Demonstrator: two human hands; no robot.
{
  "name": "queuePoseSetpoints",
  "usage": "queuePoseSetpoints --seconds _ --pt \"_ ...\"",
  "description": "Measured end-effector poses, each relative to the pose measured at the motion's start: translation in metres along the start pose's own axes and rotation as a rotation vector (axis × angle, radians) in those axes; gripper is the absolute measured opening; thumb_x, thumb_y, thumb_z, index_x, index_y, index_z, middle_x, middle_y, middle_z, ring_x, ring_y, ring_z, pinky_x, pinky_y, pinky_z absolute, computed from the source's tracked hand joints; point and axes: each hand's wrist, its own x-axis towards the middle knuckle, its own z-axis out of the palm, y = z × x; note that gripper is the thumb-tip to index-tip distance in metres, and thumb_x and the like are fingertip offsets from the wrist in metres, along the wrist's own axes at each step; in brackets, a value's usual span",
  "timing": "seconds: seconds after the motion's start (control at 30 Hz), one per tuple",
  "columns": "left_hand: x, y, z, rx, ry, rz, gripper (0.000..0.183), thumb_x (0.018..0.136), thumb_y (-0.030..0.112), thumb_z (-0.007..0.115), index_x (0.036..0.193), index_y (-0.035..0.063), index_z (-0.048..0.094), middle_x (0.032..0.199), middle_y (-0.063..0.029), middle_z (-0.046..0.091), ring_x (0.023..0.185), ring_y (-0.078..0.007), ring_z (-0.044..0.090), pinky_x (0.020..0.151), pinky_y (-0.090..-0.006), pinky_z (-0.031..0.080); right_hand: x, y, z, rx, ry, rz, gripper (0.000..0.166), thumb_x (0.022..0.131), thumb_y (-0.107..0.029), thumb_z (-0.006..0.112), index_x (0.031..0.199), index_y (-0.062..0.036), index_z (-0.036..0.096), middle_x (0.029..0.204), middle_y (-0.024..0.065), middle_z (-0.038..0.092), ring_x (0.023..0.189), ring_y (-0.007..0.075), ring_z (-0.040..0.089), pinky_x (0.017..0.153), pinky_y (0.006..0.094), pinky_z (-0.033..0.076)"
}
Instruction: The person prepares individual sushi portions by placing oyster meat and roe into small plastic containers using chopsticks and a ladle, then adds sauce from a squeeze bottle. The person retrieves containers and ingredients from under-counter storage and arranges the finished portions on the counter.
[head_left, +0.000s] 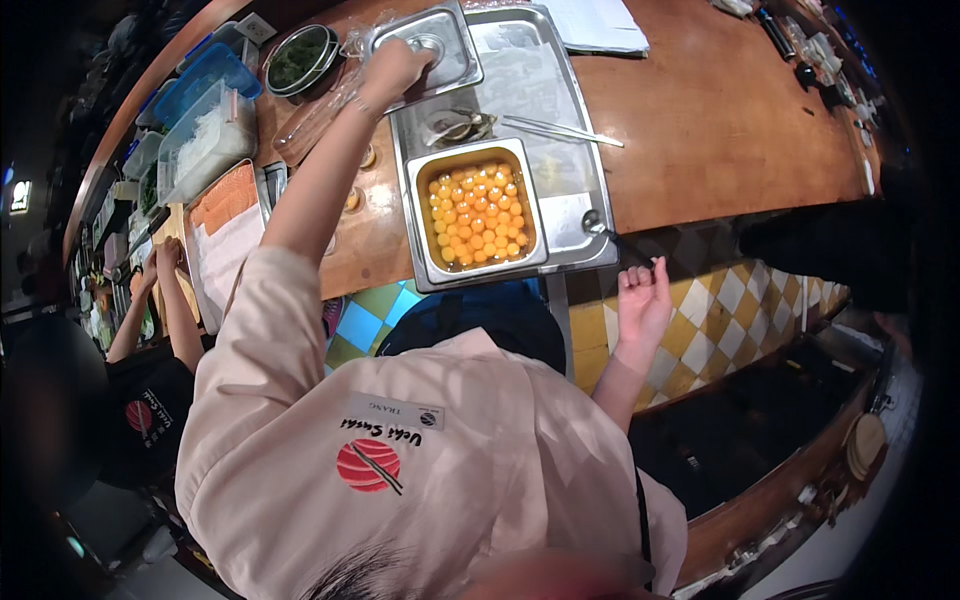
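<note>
My left hand (397, 71) is at the recessed handle of a stainless steel lid (461, 64), its fingertips closed on it. The lid lies partly over the corner of a large metal tray (585, 157). My right hand (645, 300), off the tray's near right corner, holds the black handle of a small metal spoon (594, 223), whose bowl rests over the tray. A square steel pan (414, 225) full of egg yolks (478, 214) in liquid sits on the tray. Behind it lie oyster shells (457, 126) and metal tweezers (562, 130).
A bowl of green seaweed (300, 61), plastic wrap (315, 124) and a tub of white shreds (208, 135) stand left. Further left are orange fish fillets (229, 196) and a co-worker's hands (166, 255). Papers (600, 26) lie on the wooden counter (712, 112).
</note>
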Motion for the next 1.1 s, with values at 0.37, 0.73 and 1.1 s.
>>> queuePoseSetpoints --seconds 0.37,0.73,1.1 --pt "-0.243 0.070 0.007 -0.262 -0.203 -0.024 0.033 0.087 0.031 0.062 0.077 -0.0003 0.065 0.074 -0.0205 0.067 0.069 -0.0380 0.067 0.067 -0.0450 0.053 0.035 -0.026 0.026 0.066 -0.079 -0.073 0.017 0.101 -0.021 0.055 0.093 -0.0072 0.058 0.065 0.0014 0.046 0.068 0.0156 0.041 0.068 0.0317 0.036" --pt "-0.243 0.059 0.032 -0.259 -0.166 -0.032 0.033 0.091 0.029 0.062 0.080 -0.0016 0.067 0.072 -0.0194 0.067 0.067 -0.0362 0.066 0.065 -0.0448 0.052 0.030 0.023 0.056 -0.121 -0.167 -0.096 0.017 0.100 -0.019 0.056 0.099 -0.0023 0.061 0.078 0.0037 0.058 0.070 0.0124 0.053 0.071 0.0296 0.041" --pt "-0.277 -0.009 0.021 -0.809 0.096 -0.203 0.027 0.101 0.021 0.056 0.118 0.0002 0.058 0.091 -0.0020 0.062 0.084 -0.0064 0.057 0.071 -0.0207 0.044 -0.035 0.096 0.082 -0.954 -0.475 -0.541 0.008 0.094 -0.008 0.062 0.101 -0.0052 0.059 0.097 0.0108 0.069 0.080 0.0146 0.059 0.080 0.0269 0.043"
